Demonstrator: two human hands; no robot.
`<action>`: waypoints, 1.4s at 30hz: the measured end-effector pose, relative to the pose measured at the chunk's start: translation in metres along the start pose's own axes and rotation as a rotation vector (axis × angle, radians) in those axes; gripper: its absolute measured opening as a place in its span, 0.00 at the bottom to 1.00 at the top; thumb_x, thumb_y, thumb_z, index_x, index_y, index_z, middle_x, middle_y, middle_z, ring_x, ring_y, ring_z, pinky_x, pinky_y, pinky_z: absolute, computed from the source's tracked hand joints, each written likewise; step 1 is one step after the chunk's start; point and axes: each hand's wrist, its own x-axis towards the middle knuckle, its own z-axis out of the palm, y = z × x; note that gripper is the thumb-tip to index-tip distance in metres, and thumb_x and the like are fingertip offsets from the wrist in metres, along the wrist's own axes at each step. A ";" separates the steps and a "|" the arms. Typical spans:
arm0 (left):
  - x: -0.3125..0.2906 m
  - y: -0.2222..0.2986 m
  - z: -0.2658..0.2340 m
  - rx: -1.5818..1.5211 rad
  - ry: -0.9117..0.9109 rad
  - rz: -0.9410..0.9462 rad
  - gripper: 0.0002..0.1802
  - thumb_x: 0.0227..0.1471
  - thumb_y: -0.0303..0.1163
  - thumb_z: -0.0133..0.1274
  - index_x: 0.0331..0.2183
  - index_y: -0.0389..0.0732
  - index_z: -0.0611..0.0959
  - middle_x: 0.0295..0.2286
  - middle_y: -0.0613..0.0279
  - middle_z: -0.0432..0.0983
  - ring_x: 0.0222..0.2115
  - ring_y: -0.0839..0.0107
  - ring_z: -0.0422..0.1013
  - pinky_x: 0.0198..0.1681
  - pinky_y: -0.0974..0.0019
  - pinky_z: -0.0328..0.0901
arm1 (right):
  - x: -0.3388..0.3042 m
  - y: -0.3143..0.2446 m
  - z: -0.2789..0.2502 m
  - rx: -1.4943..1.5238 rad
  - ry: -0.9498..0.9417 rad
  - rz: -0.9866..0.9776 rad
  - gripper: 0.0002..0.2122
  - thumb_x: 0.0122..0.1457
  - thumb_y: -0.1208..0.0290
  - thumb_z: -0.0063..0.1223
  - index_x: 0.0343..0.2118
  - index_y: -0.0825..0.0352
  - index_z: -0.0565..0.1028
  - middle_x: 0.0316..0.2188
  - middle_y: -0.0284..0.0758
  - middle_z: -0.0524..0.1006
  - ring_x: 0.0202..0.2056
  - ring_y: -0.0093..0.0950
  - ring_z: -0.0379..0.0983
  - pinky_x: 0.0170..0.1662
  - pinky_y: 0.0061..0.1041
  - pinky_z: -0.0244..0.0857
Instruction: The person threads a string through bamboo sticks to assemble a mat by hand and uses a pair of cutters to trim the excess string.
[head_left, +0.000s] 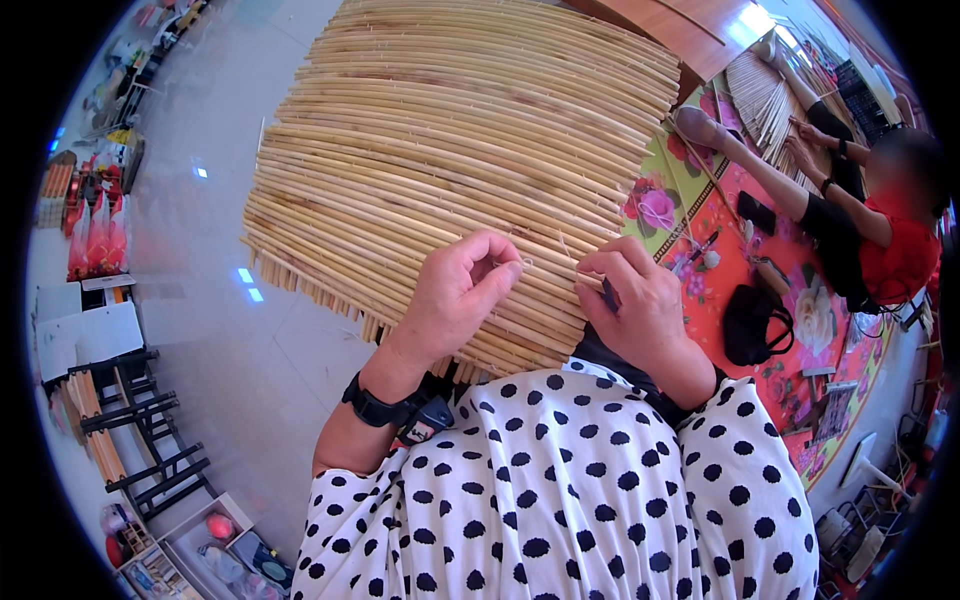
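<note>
A mat of many thin straw-coloured reed sticks (450, 130) lies across my lap and stretches away from me, its sticks tied side by side with rows of fine pale thread. Over its near part, my left hand (455, 295) is closed, thumb and forefinger pinching a fine thread (527, 263). To its right, my right hand (638, 305) is pinched at the mat's right edge, its fingertips on a thread end or thin stick that is too small to make out. A short gap separates the two hands. My lap hides the mat's nearest edge.
At right, another person in red (905, 250) sits on a flowered floor sheet (725, 265), hands on a second stick mat (765, 110). A black bag (757, 325) and phone (756, 212) lie there. Left are folded black frames (150, 430) and an open box (205, 540). A wooden table (690, 35) stands beyond.
</note>
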 end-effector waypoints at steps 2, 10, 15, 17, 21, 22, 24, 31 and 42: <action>0.000 -0.002 0.000 -0.019 -0.005 0.007 0.04 0.55 0.26 0.52 0.33 0.36 0.76 0.25 0.69 0.71 0.24 0.83 0.68 0.28 0.79 0.65 | -0.001 0.001 0.000 -0.029 -0.011 0.016 0.08 0.46 0.71 0.61 0.29 0.63 0.75 0.28 0.31 0.72 0.24 0.30 0.73 0.25 0.27 0.67; 0.000 0.001 0.004 -0.012 0.019 0.036 0.04 0.54 0.25 0.50 0.32 0.34 0.76 0.23 0.71 0.70 0.22 0.85 0.66 0.25 0.79 0.62 | 0.002 -0.003 0.006 -0.133 -0.015 -0.043 0.09 0.44 0.68 0.62 0.28 0.62 0.76 0.28 0.30 0.71 0.24 0.29 0.73 0.25 0.28 0.68; -0.001 -0.002 0.000 0.014 -0.007 0.010 0.04 0.55 0.26 0.51 0.33 0.36 0.76 0.26 0.69 0.71 0.25 0.84 0.68 0.29 0.78 0.67 | 0.004 -0.008 0.010 -0.158 -0.035 -0.099 0.05 0.46 0.71 0.59 0.26 0.62 0.75 0.26 0.30 0.70 0.24 0.27 0.73 0.23 0.27 0.67; -0.001 -0.002 0.000 0.016 -0.007 0.009 0.04 0.55 0.26 0.51 0.33 0.36 0.76 0.26 0.70 0.71 0.25 0.84 0.68 0.29 0.78 0.67 | 0.003 -0.006 0.011 -0.176 -0.042 -0.126 0.04 0.47 0.72 0.58 0.26 0.62 0.75 0.26 0.30 0.69 0.24 0.26 0.73 0.23 0.26 0.67; -0.001 -0.002 0.000 0.026 -0.008 0.020 0.04 0.55 0.26 0.51 0.33 0.36 0.76 0.26 0.70 0.71 0.24 0.84 0.68 0.29 0.79 0.67 | 0.002 -0.002 0.013 -0.158 -0.089 -0.166 0.03 0.48 0.75 0.56 0.26 0.63 0.74 0.26 0.31 0.68 0.24 0.26 0.72 0.22 0.25 0.66; -0.001 -0.002 0.000 0.031 -0.011 0.026 0.04 0.55 0.26 0.51 0.33 0.36 0.76 0.26 0.70 0.71 0.24 0.84 0.68 0.29 0.79 0.67 | 0.002 -0.002 0.014 -0.144 -0.105 -0.169 0.03 0.47 0.76 0.56 0.27 0.63 0.74 0.25 0.31 0.68 0.24 0.26 0.72 0.21 0.25 0.66; -0.002 -0.002 -0.001 0.042 -0.012 0.037 0.04 0.55 0.26 0.51 0.33 0.35 0.76 0.25 0.70 0.71 0.24 0.84 0.68 0.29 0.79 0.67 | 0.002 -0.006 0.011 -0.088 -0.059 -0.144 0.04 0.48 0.77 0.55 0.27 0.64 0.73 0.27 0.31 0.69 0.24 0.27 0.72 0.21 0.26 0.66; -0.002 0.000 -0.001 0.013 -0.026 0.036 0.04 0.55 0.26 0.51 0.33 0.35 0.76 0.25 0.69 0.71 0.25 0.84 0.69 0.29 0.78 0.67 | 0.003 -0.006 0.010 0.051 -0.028 -0.133 0.05 0.50 0.79 0.55 0.28 0.66 0.71 0.30 0.32 0.73 0.24 0.31 0.72 0.22 0.28 0.66; -0.002 0.003 0.002 -0.004 0.001 0.049 0.04 0.54 0.25 0.51 0.32 0.34 0.76 0.21 0.71 0.69 0.22 0.86 0.65 0.24 0.79 0.61 | -0.001 -0.003 0.008 0.258 -0.082 0.070 0.08 0.49 0.79 0.58 0.35 0.69 0.78 0.20 0.38 0.75 0.21 0.34 0.73 0.24 0.26 0.67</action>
